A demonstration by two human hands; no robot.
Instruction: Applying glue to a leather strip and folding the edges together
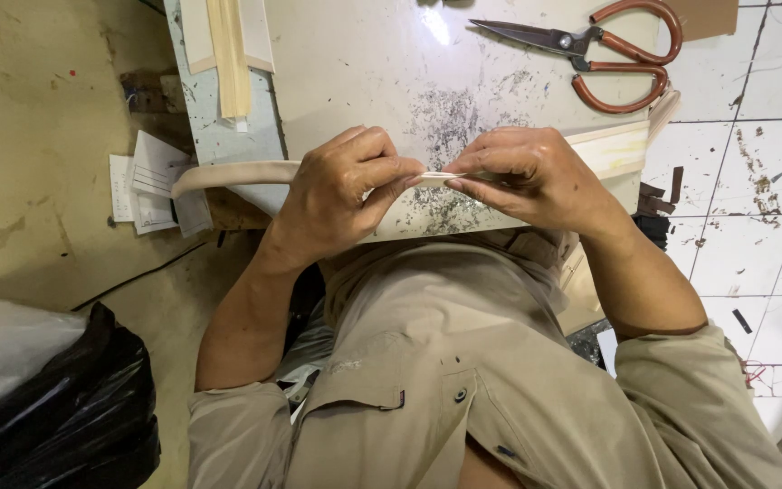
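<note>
A long cream-coloured strip (228,173) runs across the front of the white worktable (364,63). My left hand (341,195) is closed around it, with thumb and forefinger pinching it at the middle. My right hand (531,177) pinches the same strip just to the right, so the fingertips of both hands nearly meet. The strip's left end curves out past the table edge. Its right part widens into a flat cream band (617,145) that lies on the table behind my right hand.
Red-handled scissors (608,50) lie shut at the back right of the table. Pale wooden strips (228,54) lie at the back left. Loose papers (151,181) hang at the table's left side. A black plastic bag (74,407) sits on the floor at lower left. White tiles (753,181) cover the right.
</note>
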